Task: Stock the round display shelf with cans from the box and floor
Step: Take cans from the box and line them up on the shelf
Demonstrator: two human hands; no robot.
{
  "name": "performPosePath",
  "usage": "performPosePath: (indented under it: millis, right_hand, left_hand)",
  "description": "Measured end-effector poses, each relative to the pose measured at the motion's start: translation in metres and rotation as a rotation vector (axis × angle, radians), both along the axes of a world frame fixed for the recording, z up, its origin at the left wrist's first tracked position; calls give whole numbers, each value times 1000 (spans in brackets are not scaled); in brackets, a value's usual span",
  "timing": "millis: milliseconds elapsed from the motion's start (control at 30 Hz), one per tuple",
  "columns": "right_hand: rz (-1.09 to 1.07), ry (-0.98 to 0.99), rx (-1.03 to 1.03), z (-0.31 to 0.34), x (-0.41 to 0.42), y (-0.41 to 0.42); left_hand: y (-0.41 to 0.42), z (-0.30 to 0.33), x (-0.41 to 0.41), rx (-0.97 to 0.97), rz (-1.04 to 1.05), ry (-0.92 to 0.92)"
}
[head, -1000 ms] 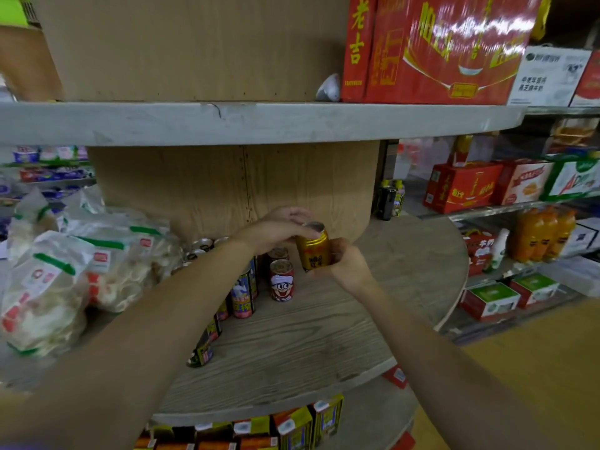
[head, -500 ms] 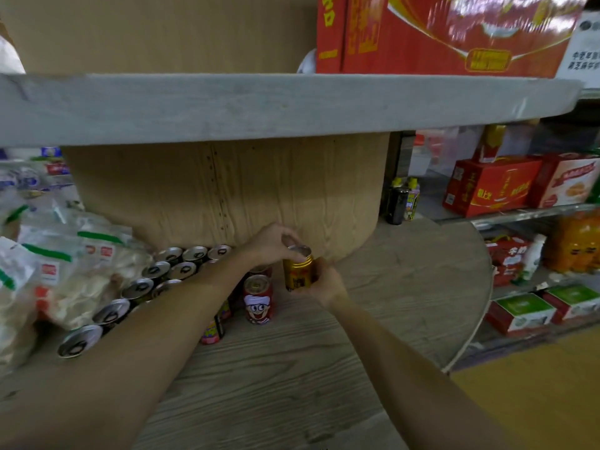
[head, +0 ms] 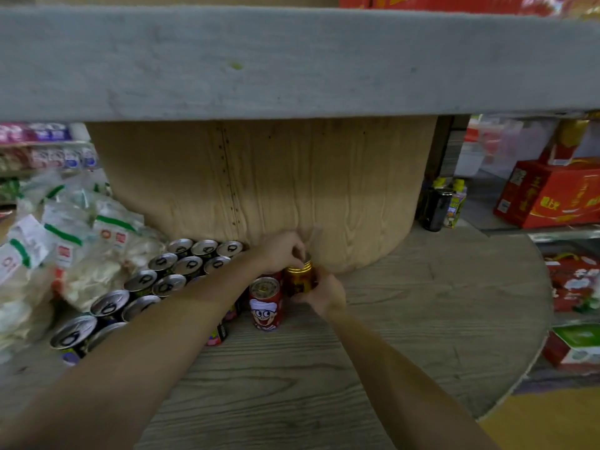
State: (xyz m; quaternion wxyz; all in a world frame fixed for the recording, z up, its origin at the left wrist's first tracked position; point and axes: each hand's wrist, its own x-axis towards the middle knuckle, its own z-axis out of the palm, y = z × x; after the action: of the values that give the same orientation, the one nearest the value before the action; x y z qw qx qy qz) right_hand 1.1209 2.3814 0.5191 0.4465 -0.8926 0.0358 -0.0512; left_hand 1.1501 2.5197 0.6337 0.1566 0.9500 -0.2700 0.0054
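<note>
A gold can (head: 297, 280) stands on the round wooden shelf (head: 422, 319), close against the central wooden column (head: 276, 190). My left hand (head: 281, 251) curls over the can's top rim. My right hand (head: 324, 292) grips its right side and lower body. Just left of it stands a red can with a cartoon face (head: 265, 303). Further left, several silver-topped cans (head: 181, 267) sit in rows, partly hidden behind my left forearm.
Clear bags of white snacks (head: 74, 251) are piled at the left of the shelf. The grey upper shelf edge (head: 292, 63) hangs low overhead. Dark bottles (head: 436, 207) stand right of the column. Red boxes (head: 552, 193) fill the shelving at the right.
Both hands have carried the gold can down and inward to the shelf beside the red can. The camera has dropped lower and closer under the upper shelf.
</note>
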Motion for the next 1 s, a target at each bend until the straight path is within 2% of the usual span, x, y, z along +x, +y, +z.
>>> performPosePath:
  millis: [233, 367, 500, 767, 1000]
  right_hand:
    - [26, -9, -48, -14, 17, 1]
    - [2, -4, -215, -14, 22, 3]
    - [16, 44, -228, -11, 26, 6]
    - [21, 101, -60, -7, 14, 10]
    - [-134, 34, -15, 9, -35, 12]
  left_hand:
    - [4, -7, 9, 34, -2, 45]
    - [2, -8, 11, 5, -20, 69]
    - [0, -4, 9, 19, -22, 96]
    - [1, -9, -6, 45, 30, -5]
    - [12, -10, -32, -111, -15, -1]
